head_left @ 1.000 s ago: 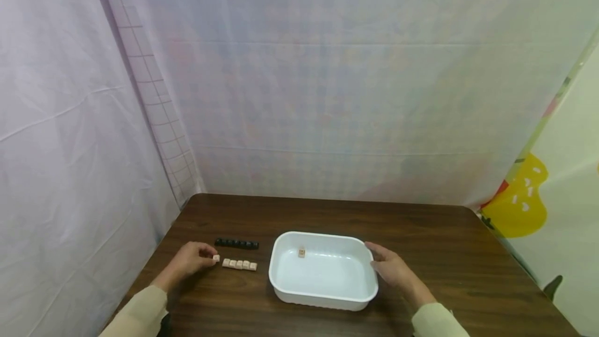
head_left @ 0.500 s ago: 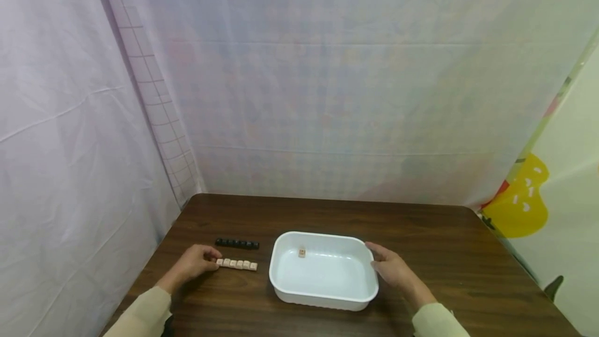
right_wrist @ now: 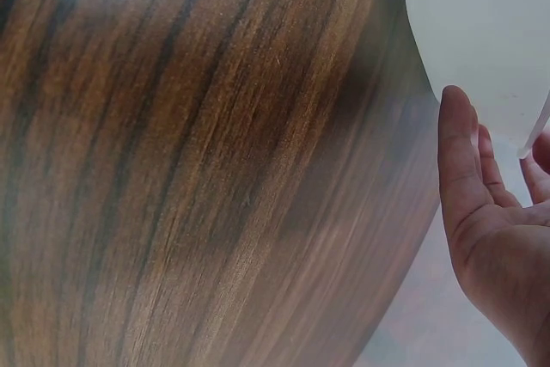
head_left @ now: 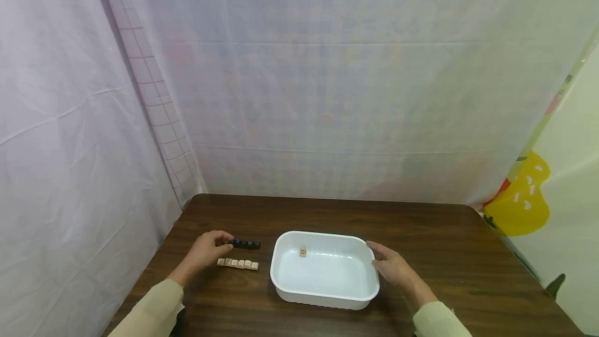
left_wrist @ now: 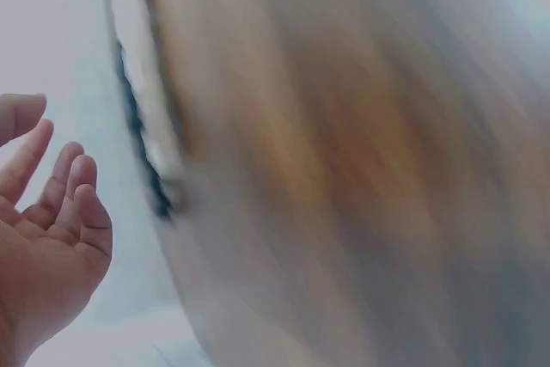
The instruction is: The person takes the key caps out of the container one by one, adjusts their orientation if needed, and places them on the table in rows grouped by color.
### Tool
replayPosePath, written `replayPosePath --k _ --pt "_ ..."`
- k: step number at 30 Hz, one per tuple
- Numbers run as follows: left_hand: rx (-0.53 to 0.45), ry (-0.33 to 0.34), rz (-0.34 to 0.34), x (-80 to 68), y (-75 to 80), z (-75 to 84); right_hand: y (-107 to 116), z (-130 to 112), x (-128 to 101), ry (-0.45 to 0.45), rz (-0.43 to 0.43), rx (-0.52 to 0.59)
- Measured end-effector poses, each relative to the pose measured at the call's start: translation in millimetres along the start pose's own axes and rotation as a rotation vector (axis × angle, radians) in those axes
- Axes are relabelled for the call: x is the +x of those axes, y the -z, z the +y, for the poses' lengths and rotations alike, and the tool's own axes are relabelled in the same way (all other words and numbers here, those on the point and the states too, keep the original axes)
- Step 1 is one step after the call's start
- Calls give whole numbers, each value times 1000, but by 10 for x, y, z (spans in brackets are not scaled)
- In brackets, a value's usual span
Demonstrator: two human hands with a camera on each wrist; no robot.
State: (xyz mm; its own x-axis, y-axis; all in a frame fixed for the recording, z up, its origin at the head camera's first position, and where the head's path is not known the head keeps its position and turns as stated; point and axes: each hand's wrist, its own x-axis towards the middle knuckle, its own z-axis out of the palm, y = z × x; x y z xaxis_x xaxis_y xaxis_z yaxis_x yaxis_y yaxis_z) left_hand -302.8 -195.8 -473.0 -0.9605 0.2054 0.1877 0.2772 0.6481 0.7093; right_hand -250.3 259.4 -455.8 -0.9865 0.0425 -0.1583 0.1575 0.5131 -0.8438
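A white tray (head_left: 285, 287) stands on the brown wooden table (head_left: 435, 243) with one small beige block (head_left: 302, 251) inside, near its far wall. Left of the tray lie a short row of black blocks (head_left: 246, 244) and, nearer to me, a row of beige blocks (head_left: 237, 263). My left hand (head_left: 208, 251) reaches to the left end of the black row; the left wrist view, blurred, shows the left hand (left_wrist: 51, 238) with relaxed fingers holding nothing. My right hand (head_left: 393, 267) rests with straight fingers (right_wrist: 460, 161) against the right wall of the tray (right_wrist: 481, 32).
Pale cloth hangs behind the table and on its left, a grid-printed strip (head_left: 159, 113) in the corner. A sheet with a yellow shape (head_left: 519, 204) hangs at the right. Bare table wood (right_wrist: 215, 169) lies right of the tray.
My left hand pushed the end beige block against its row, then moved away from me to the left end of the black row. The right hand stayed at the tray.
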Motion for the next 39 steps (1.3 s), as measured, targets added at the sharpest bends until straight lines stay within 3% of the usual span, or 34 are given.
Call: replayPosePath --k 7,11,16,22,27,31,34,39 --pt "-85 -154 -30 193 -427 630 -16 4 17 1 10 -19" --pt "-94 -166 -86 248 -717 927 -8 4 16 10 8 -24" --pt "-28 -196 -116 256 -1009 1159 15 -4 8 2 -17 -36" --pt "104 -187 -155 314 -1257 1268 16 -6 7 -11 -1 -50" --pt "289 -171 -137 400 -1428 1218 8 13 0 -17 -8 -39" --pt "405 -190 -142 423 -1468 1200 -1 17 -11 1 -7 -28" --pt "392 -218 -156 414 -1470 1200 -11 12 -11 27 3 -23" --pt "267 -218 -165 402 -1450 1214 -10 -6 -14 41 13 -19"
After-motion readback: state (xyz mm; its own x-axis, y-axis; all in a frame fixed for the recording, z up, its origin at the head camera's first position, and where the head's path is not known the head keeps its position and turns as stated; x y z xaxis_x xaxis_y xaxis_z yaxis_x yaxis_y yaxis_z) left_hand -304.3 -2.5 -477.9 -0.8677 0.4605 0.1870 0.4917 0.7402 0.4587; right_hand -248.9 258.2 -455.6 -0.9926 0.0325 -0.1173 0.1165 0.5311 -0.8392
